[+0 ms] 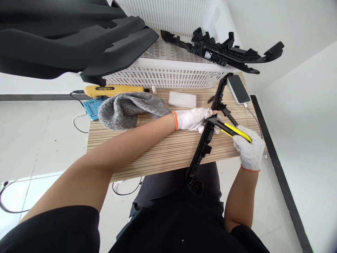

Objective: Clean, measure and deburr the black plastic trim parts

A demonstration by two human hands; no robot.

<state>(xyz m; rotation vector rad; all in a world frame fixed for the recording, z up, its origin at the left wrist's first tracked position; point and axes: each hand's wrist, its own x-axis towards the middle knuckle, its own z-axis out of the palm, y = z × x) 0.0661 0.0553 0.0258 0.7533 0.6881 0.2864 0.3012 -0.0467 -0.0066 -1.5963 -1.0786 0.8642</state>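
Note:
A long black plastic part [202, 147] lies slanted across the wooden table [158, 151], its lower end over my lap. My left hand [193, 118], in a white glove, is closed on the part's upper section and pins it down. My right hand [250, 149], also gloved, grips a yellow and black utility knife [233, 129]. The knife's front end rests against the part just beside my left fingers. The blade itself is too small to make out.
A white slotted crate [171, 75] stands at the table's back with a black plastic part [223, 51] across it. Large black panels [65, 38] overhang at the left. A grey glove [129, 109], yellow tool [113, 90], white block [182, 99] and phone [238, 89] lie on the table.

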